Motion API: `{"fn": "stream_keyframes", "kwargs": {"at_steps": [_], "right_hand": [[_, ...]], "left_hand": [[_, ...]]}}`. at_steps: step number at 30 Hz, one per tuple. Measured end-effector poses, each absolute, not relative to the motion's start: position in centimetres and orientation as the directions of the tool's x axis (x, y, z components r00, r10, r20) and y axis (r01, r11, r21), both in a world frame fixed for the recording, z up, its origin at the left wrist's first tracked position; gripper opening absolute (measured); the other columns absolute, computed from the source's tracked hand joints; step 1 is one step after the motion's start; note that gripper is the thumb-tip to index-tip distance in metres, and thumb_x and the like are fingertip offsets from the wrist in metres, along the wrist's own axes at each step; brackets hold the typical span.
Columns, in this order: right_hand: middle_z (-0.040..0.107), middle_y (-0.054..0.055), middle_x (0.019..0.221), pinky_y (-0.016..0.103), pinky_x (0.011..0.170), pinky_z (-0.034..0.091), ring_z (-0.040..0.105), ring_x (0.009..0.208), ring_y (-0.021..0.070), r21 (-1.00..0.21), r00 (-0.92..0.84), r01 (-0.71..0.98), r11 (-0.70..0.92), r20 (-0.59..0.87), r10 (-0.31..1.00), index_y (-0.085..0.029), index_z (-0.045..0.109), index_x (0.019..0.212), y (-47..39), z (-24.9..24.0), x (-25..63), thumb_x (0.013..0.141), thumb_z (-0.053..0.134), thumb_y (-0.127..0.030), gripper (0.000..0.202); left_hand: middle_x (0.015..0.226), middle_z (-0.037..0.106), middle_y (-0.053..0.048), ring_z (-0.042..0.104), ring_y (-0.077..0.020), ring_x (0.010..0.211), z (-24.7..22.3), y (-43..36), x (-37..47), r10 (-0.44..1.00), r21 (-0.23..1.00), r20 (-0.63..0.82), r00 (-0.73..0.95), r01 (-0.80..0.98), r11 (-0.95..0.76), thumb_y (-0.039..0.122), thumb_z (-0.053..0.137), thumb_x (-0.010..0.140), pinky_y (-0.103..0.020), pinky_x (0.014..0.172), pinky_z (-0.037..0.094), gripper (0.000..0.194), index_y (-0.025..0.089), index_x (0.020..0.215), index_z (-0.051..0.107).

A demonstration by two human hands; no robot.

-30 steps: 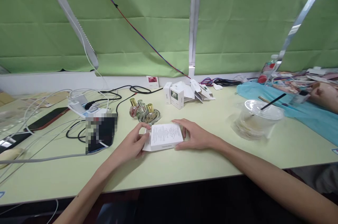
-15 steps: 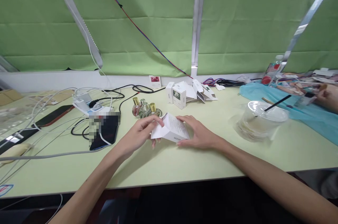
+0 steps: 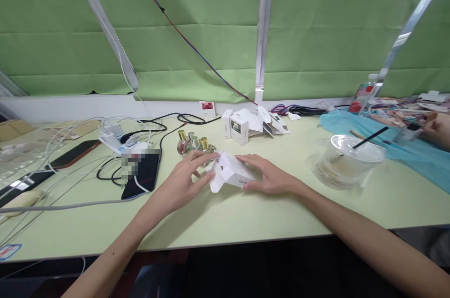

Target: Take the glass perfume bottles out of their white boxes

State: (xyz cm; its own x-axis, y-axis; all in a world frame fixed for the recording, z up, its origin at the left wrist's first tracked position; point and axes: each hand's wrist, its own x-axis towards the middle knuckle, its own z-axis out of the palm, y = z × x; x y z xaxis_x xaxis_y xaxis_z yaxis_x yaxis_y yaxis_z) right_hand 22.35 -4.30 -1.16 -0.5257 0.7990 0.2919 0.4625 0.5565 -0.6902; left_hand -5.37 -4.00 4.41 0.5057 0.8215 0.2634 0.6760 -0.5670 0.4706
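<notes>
A small white carton (image 3: 239,172) lies tilted between my hands, its left end open with the flaps out. My right hand (image 3: 269,175) grips the closed right end, thumb below and fingers over the top. At the open end, my left hand (image 3: 191,174) pinches a flap (image 3: 216,181) between thumb and fingers. Just behind the left hand stand several small round glass bottles (image 3: 193,144) with gold and silver caps. Two upright white boxes (image 3: 239,130) are farther back, beside several flattened white cartons (image 3: 269,120).
A lidded plastic cup (image 3: 348,162) with a black straw stands right. Behind it lies blue plastic sheeting (image 3: 337,122), with another person's hand (image 3: 436,127) at far right. A phone (image 3: 142,176), power strip (image 3: 135,147) and tangled cables occupy the left. A picture card (image 3: 207,109) leans at the back.
The carton's left end has come open, showing its inside and a flap hanging down. My left hand has shifted from the carton's top onto the flaps; my right hand keeps its grip.
</notes>
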Motion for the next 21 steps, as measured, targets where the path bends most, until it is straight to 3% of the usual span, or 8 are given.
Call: {"fn": "stream_keyframes", "kwargs": {"at_steps": [4, 8, 12, 18, 21], "right_hand": [[0.044, 0.009, 0.156, 0.051, 0.117, 0.031, 0.040, 0.141, 0.0295, -0.695, -0.551, 0.443, 0.567, 0.287, 0.783, -0.028, 0.037, 0.155, -4.1, -1.0, 22.7, 0.082, 0.076, -0.049, 0.086], [0.044, 0.008, 0.156, 0.052, 0.117, 0.031, 0.039, 0.142, 0.0295, -0.696, -0.576, 0.438, 0.569, 0.269, 0.772, -0.028, 0.036, 0.155, -4.1, -0.8, 23.0, 0.082, 0.075, -0.049, 0.086], [0.045, 0.008, 0.155, 0.053, 0.116, 0.031, 0.040, 0.141, 0.0300, -0.697, -0.598, 0.415, 0.584, 0.275, 0.753, -0.029, 0.037, 0.155, -4.0, -0.7, 23.3, 0.083, 0.075, -0.048, 0.083], [0.047, 0.006, 0.155, 0.052, 0.117, 0.033, 0.042, 0.141, 0.0299, -0.758, -0.596, 0.365, 0.541, 0.256, 0.761, -0.030, 0.042, 0.152, -3.8, -0.4, 23.6, 0.081, 0.077, -0.043, 0.080], [0.045, 0.005, 0.156, 0.052, 0.119, 0.031, 0.042, 0.143, 0.0298, -0.802, -0.616, 0.300, 0.516, 0.250, 0.747, -0.029, 0.045, 0.150, -3.7, -0.2, 23.7, 0.084, 0.076, -0.041, 0.074]], "left_hand": [[0.134, 0.054, -0.012, 0.056, -0.0282, 0.122, 4.5, -3.7, -4.7, 0.700, 0.205, 0.443, 0.560, 0.697, -0.687, 0.040, 0.050, 0.099, -0.045, 0.102, 0.051, 0.038, 0.026, 0.131, 0.065], [0.136, 0.055, -0.014, 0.052, -0.0291, 0.128, 5.4, -2.8, -4.3, 0.555, 0.078, 0.445, 0.703, 0.587, -0.806, 0.033, 0.052, 0.099, -0.045, 0.103, 0.049, 0.030, 0.023, 0.121, 0.069], [0.133, 0.062, -0.011, 0.055, -0.0286, 0.126, 7.1, -2.4, -3.7, 0.503, 0.116, 0.338, 0.795, 0.495, -0.861, 0.028, 0.054, 0.097, -0.045, 0.102, 0.049, 0.030, 0.024, 0.123, 0.069], [0.125, 0.070, -0.008, 0.063, -0.0284, 0.118, 9.3, -2.8, -2.6, 0.510, 0.345, 0.240, 0.826, 0.418, -0.840, 0.028, 0.064, 0.090, -0.044, 0.107, 0.045, 0.032, 0.029, 0.120, 0.073], [0.121, 0.072, -0.008, 0.067, -0.0280, 0.112, 9.5, -2.7, -2.3, 0.489, 0.349, 0.218, 0.845, 0.401, -0.847, 0.025, 0.066, 0.086, -0.041, 0.101, 0.049, 0.034, 0.030, 0.119, 0.073]]}}
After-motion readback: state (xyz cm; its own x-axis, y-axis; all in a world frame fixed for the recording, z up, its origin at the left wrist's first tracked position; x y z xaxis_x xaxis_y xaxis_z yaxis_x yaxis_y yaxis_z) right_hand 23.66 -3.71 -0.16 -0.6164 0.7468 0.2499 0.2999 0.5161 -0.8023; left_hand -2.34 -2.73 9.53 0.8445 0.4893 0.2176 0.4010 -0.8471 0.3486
